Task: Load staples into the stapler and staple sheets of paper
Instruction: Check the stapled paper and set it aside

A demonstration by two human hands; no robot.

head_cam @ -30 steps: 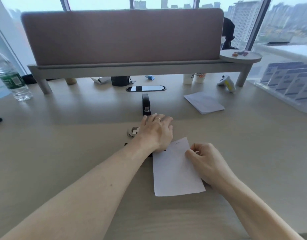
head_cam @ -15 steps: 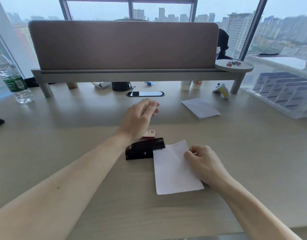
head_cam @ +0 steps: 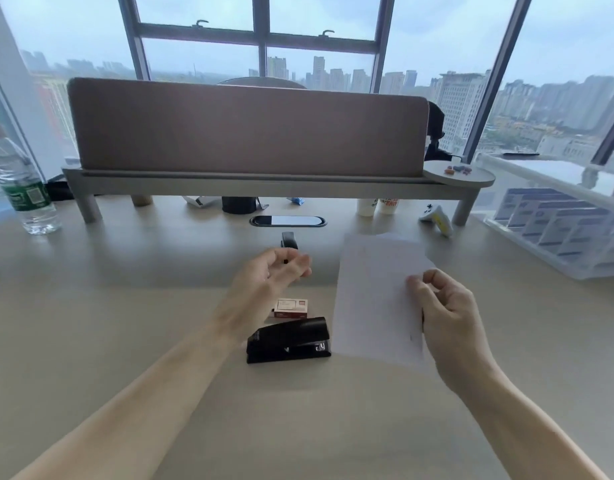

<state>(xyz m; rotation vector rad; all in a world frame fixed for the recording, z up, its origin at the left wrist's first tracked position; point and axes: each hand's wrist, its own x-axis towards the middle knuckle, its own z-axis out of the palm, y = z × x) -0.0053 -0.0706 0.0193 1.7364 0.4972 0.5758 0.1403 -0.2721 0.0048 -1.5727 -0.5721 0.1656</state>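
A black stapler (head_cam: 288,339) lies closed on the desk, its nose pointing right. Just behind it sits a small red and white staple box (head_cam: 290,307). My right hand (head_cam: 449,317) pinches the right edge of white paper sheets (head_cam: 375,296) and holds them lifted off the desk, right of the stapler. Above and behind the stapler hovers my left hand (head_cam: 269,278), fingers apart and holding nothing. A second, smaller black stapler (head_cam: 289,240) lies farther back, just beyond my left fingers.
A water bottle (head_cam: 21,188) stands at the far left. The shelf riser with its brown divider panel (head_cam: 246,129) spans the back, with cups (head_cam: 376,206) and a white object (head_cam: 435,216) under it. A clear tray of folders (head_cam: 558,223) occupies the right.
My left hand lifted off the stapler and rose toward the back. My right hand raised the paper off the desk. The view tilted upward.
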